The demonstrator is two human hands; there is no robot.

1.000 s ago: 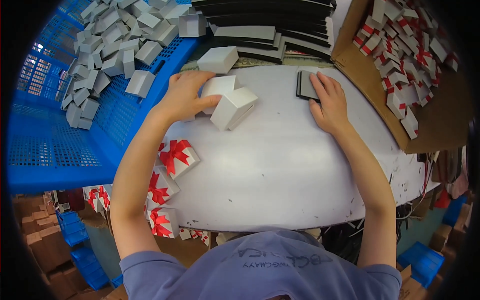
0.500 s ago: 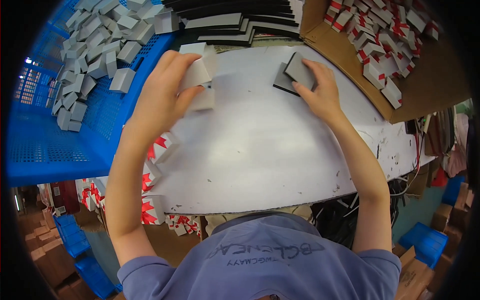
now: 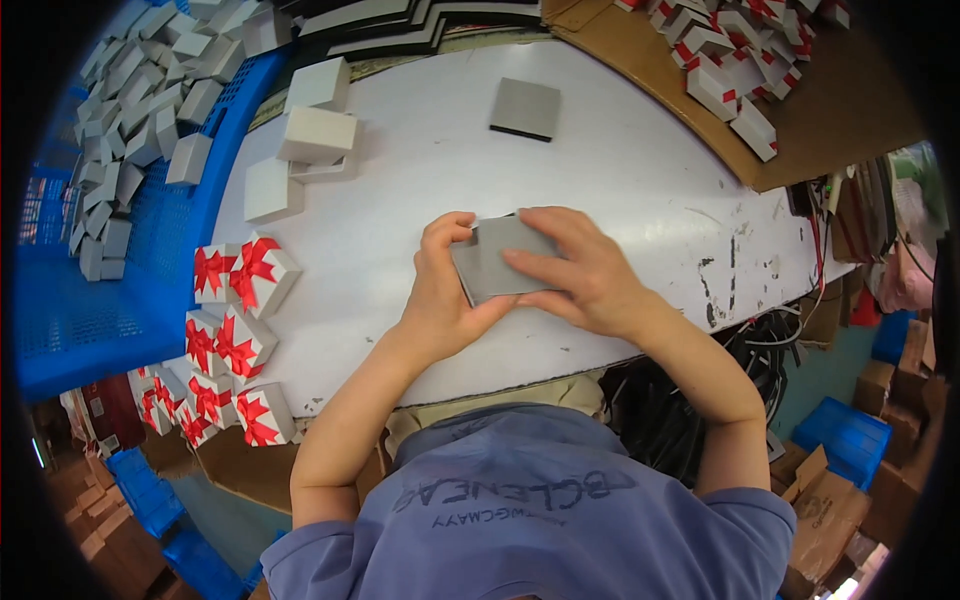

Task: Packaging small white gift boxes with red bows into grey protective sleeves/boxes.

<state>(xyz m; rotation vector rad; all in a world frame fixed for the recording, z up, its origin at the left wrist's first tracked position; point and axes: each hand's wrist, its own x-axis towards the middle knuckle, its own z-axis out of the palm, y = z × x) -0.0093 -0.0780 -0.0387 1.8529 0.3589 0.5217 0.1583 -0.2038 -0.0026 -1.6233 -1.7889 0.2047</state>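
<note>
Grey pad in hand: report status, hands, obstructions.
Left hand and right hand holding grey pad. Second pad flat on table, beyond. White boxes left, clear of both hands.

The white table (image 3: 610, 170) is flecked with black toward its right, the pad (image 3: 489, 258) over its near half grey, the boxes (image 3: 263, 340) along its left edge white with red bows (image 3: 255, 268).

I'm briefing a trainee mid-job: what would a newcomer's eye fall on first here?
First, the boxes with red bows, clustered along the left side of the white table, beside the blue crate. Then the grey pad, held between the left hand and right hand over the table's middle.
</note>
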